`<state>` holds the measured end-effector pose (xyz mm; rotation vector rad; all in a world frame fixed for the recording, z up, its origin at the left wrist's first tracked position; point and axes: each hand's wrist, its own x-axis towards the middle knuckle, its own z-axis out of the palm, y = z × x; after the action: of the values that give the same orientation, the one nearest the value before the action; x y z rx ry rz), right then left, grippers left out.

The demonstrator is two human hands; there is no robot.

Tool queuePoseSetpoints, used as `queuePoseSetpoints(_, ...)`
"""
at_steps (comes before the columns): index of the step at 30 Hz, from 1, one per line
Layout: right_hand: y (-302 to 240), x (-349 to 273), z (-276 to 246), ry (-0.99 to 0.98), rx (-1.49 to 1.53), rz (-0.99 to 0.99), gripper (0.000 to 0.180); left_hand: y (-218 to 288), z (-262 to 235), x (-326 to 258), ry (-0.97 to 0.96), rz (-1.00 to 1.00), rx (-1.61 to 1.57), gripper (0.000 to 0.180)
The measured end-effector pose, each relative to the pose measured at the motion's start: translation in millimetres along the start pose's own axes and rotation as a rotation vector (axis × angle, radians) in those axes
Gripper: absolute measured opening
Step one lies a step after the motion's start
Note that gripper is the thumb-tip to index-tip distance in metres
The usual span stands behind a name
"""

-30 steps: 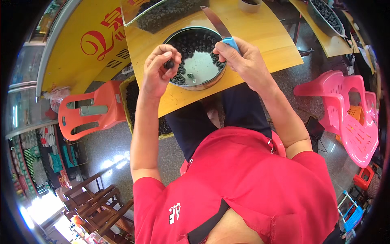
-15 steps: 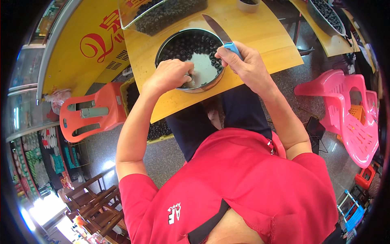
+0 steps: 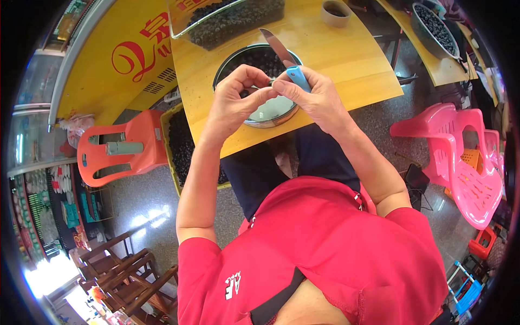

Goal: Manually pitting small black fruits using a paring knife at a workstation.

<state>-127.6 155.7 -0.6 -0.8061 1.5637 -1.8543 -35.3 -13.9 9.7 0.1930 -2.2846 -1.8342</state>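
Observation:
My right hand [image 3: 319, 100] is closed around the blue handle of a knife [image 3: 279, 47], its blade slanting up and to the left. My left hand [image 3: 234, 103] has its thumb and fingers pinched together. Its fingertips meet my right thumb, on something small that is mostly hidden. Both hands are over a round pan [image 3: 269, 124] on the table. Small dark round pieces [image 3: 264, 56] lie in the pan's far part, while its pale bottom shows nearest me.
The yellow table [image 3: 363, 59] holds a clear box [image 3: 236, 25] of dark pieces and a cup [image 3: 336, 13]. At right are a filled basin [image 3: 434, 30] and a pink chair [image 3: 476, 187]. An orange chair [image 3: 146, 138] and yellow crate [image 3: 176, 168] stand left.
My left hand has come up out of the pan and moved right to meet my right hand. The right hand has shifted slightly left and down with the knife.

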Motion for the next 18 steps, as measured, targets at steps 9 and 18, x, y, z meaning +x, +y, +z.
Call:
queuePoseSetpoints(9,-8.6,-1.3,3.0,-0.042,0.150,0.098,0.019,6.9,13.9,-21.1,0.144,-0.034,-0.165,0.019)
queuePoseSetpoints(18,-11.6,-1.9,3.9,-0.033,0.081,0.041,0.020,1.1,20.2,-29.9,0.191,-0.143,-0.460,0.024)
